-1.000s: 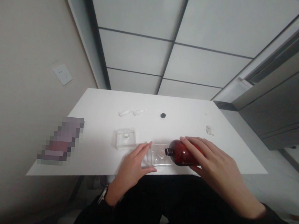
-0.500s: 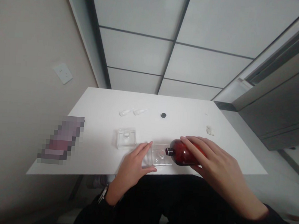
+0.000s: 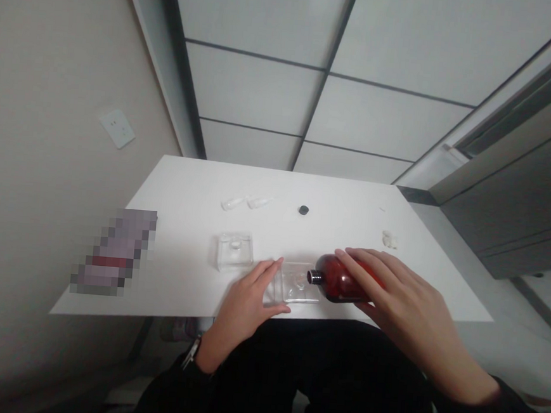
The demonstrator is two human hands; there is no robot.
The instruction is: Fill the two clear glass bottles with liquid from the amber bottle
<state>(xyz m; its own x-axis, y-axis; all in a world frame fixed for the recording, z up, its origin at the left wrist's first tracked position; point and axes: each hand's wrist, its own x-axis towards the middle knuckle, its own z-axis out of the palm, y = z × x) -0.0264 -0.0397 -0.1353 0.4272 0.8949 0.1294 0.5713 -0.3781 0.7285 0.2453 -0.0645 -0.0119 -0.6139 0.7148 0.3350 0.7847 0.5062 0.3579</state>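
Observation:
My right hand (image 3: 404, 306) is wrapped round a reddish-brown bottle (image 3: 339, 278), which lies tipped on its side with its uncapped black-ringed mouth pointing left. That mouth is over the right part of a clear, shallow rectangular box (image 3: 297, 292) near the table's front edge. Thumb and fingers of my left hand (image 3: 249, 303) grip the box's left end from its front and back sides. Small round shapes show inside the box; I cannot tell whether they are liquid or moulded parts. A second clear box (image 3: 234, 254) with a round opening on top stands behind my left hand.
On the white table (image 3: 183, 225), two small clear pieces (image 3: 259, 203) lie toward the back. A small black cap (image 3: 304, 210) sits right of them. A crumpled pale scrap (image 3: 389, 239) is at the right. A blurred-out object (image 3: 119, 248) lies at the left edge.
The camera view has shifted slightly. Both hands, the tilted bottle and the clear box keep almost the same positions relative to one another.

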